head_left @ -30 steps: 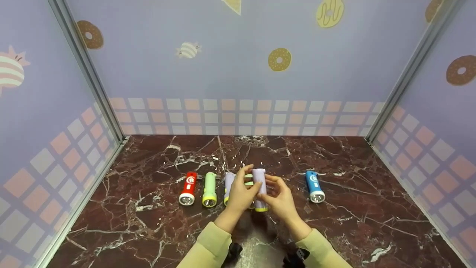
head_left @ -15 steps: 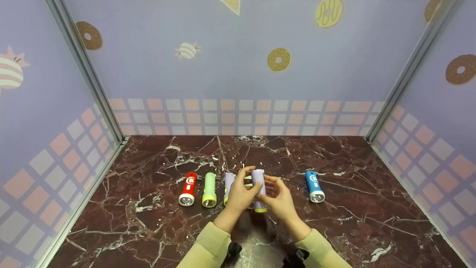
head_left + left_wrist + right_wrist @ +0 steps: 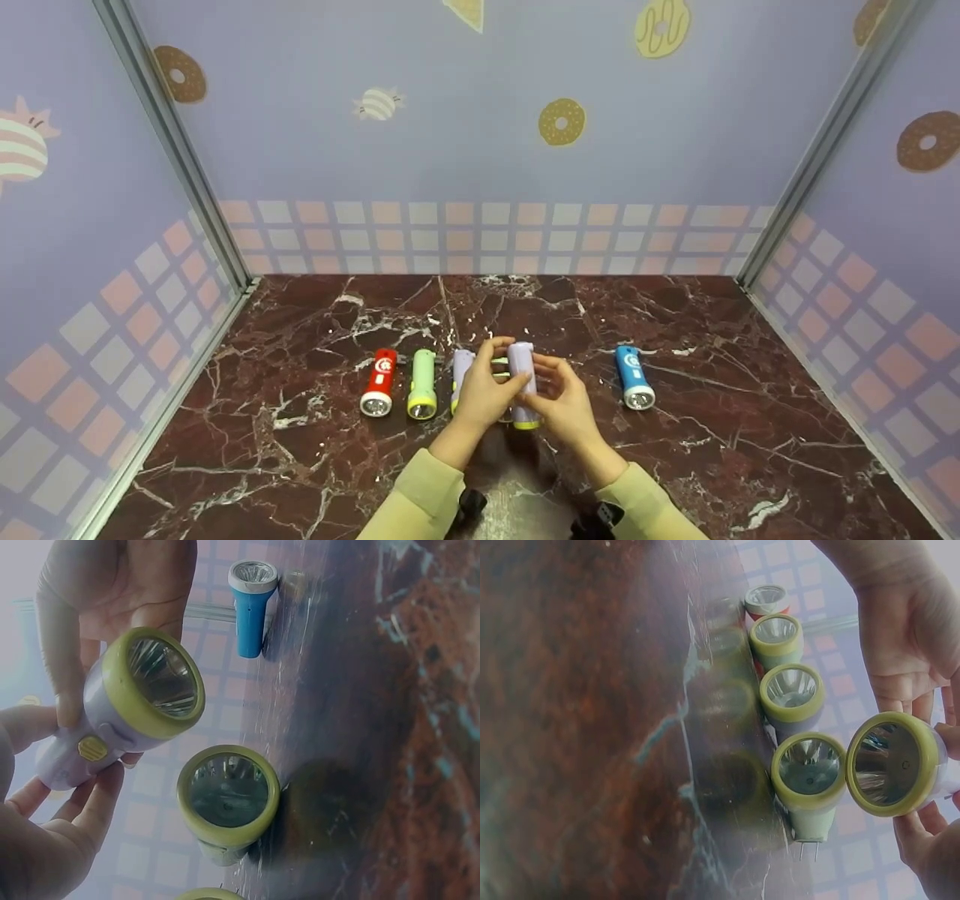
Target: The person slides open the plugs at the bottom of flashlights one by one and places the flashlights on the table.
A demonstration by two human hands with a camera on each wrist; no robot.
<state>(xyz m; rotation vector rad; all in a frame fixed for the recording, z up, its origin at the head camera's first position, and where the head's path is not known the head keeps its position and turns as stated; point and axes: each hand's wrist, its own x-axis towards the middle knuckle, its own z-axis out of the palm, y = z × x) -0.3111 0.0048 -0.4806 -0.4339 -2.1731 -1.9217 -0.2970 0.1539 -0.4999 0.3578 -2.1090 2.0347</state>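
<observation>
A patterned wall point(image 3: 465, 169) rises behind the held lilac flashlight point(image 3: 522, 364), and a dark red marbled table point(image 3: 300, 469) spreads beneath it. The left hand point(image 3: 482, 390) is at its left side, the right hand point(image 3: 568, 403) at its right. Both pinch it between thumb and fingers; the right fingers look slightly spread, while the left ones curl round it. It is up off the table, its lens toward the person; a grip from 2 sides probably keeps so round a body from rolling.

4 flashlights lie to its left: nearest a green flashlight point(image 3: 808, 780), mostly hidden by the left hand in the head view, then a second lilac flashlight point(image 3: 462, 367), another green flashlight point(image 3: 424, 382) and, farthest, a red flashlight point(image 3: 379, 382). A blue flashlight point(image 3: 634, 377) lies apart to its right. All 5 point their lenses the same way, which suggests deliberate lining up.

Smallest are its yellow switch point(image 3: 92, 748), seen from the left wrist, and 2 thin prongs point(image 3: 817, 850) at the nearest green flashlight's tail.
</observation>
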